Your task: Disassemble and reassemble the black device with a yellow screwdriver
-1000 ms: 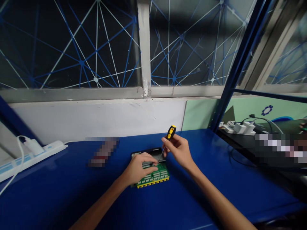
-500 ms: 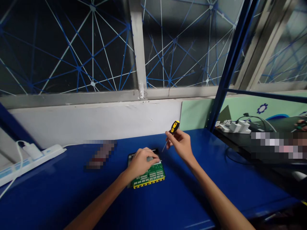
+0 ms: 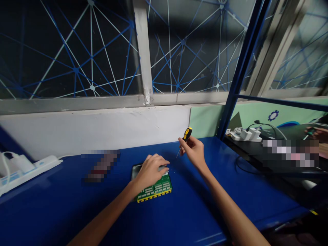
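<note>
A green circuit board (image 3: 162,186) with yellow connectors along its near edge sits in a dark shallow case (image 3: 135,170) on the blue table. My left hand (image 3: 153,169) lies over the case's upper part, thumb and fingers apart at the right edge. A grey part shows between them; whether it is touched I cannot tell. Tiny pale specks lie on the table just right of the fingertips. To the right, my right hand (image 3: 194,150) grips a screwdriver (image 3: 188,134) by its black and yellow handle, with its thin shaft slanting down left, above the table and apart from the board.
A white power strip (image 3: 42,169) with plugs lies at the left. Beyond the board is a blurred-out object (image 3: 102,165). At right, past a blue frame post (image 3: 234,75), another power strip (image 3: 243,135), cables and another person's hand (image 3: 320,133) holding a green-handled tool.
The left thumb and fingers have parted slightly at the case's right edge. The screwdriver's tip is a little farther from the board. The whole view has shifted slightly.
</note>
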`<action>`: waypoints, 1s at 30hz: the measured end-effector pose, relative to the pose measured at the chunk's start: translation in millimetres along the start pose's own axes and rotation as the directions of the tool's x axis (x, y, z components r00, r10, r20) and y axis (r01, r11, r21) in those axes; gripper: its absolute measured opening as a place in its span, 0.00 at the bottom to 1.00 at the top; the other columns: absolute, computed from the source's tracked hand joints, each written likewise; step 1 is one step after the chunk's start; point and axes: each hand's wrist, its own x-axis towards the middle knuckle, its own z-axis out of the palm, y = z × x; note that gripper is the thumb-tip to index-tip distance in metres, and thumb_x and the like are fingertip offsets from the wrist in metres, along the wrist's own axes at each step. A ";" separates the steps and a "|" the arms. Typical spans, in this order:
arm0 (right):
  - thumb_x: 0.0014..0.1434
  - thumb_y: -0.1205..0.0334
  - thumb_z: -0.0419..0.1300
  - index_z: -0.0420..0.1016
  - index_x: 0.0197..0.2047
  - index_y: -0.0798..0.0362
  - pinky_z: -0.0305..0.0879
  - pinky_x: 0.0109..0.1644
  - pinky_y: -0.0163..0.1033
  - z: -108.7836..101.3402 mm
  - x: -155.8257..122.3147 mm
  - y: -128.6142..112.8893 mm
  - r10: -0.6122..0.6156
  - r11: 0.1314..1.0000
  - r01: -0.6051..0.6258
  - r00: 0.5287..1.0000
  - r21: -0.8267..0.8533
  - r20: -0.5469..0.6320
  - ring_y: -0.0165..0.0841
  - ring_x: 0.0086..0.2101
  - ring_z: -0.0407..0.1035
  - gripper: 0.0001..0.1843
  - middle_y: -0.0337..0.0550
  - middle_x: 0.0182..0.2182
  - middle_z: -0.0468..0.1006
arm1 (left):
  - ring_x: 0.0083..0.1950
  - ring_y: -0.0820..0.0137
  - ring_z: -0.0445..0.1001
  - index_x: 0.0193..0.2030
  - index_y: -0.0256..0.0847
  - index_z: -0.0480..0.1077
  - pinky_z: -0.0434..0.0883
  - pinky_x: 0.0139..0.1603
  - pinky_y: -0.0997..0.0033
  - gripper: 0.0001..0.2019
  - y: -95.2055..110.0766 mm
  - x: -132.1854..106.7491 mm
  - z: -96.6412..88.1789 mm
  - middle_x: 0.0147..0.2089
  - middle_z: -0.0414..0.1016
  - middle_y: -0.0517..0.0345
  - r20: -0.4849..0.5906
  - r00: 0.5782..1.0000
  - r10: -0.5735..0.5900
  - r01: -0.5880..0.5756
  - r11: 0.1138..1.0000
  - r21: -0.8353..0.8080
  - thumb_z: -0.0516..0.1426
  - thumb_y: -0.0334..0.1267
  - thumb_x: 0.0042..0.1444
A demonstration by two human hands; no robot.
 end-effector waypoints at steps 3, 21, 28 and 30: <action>0.58 0.47 0.61 0.68 0.26 0.54 0.64 0.23 0.35 7.1 -5.9 -1.8 0.004 1.000 -0.005 0.996 0.008 0.088 0.31 0.16 0.69 0.19 0.36 0.15 0.70 | 0.46 0.61 0.72 0.46 0.47 0.76 0.64 0.46 0.59 0.10 -13.8 -17.7 -18.8 0.44 0.79 0.57 -0.029 0.999 -0.027 0.026 0.999 -0.026 0.58 0.36 0.58; 0.61 0.47 0.58 0.68 0.30 0.53 0.60 0.27 0.36 105.2 -44.6 -21.7 -0.033 0.995 0.080 0.852 -0.067 0.522 0.29 0.22 0.68 0.18 0.39 0.20 0.74 | 0.35 0.68 0.71 0.41 0.40 0.79 0.65 0.33 0.71 0.10 -54.0 -75.8 -49.4 0.38 0.79 0.53 0.098 0.985 -0.142 0.170 0.894 -0.414 0.59 0.39 0.54; 0.61 0.47 0.57 0.66 0.28 0.52 0.58 0.26 0.36 104.2 -51.0 -15.2 -0.057 0.982 0.142 0.854 -0.127 0.518 0.29 0.23 0.66 0.18 0.38 0.21 0.73 | 0.37 0.66 0.73 0.37 0.40 0.79 0.65 0.33 0.71 0.09 -55.1 -77.4 -40.1 0.38 0.79 0.54 0.082 0.989 -0.125 0.148 0.900 -0.410 0.58 0.38 0.56; 0.61 0.47 0.57 0.65 0.27 0.52 0.57 0.26 0.35 104.6 -50.7 -16.1 -0.066 0.980 0.154 0.854 -0.129 0.515 0.28 0.22 0.66 0.19 0.38 0.20 0.72 | 0.37 0.66 0.74 0.37 0.41 0.79 0.66 0.34 0.71 0.09 -55.7 -77.4 -38.6 0.37 0.80 0.54 0.066 0.990 -0.123 0.140 0.898 -0.418 0.57 0.37 0.56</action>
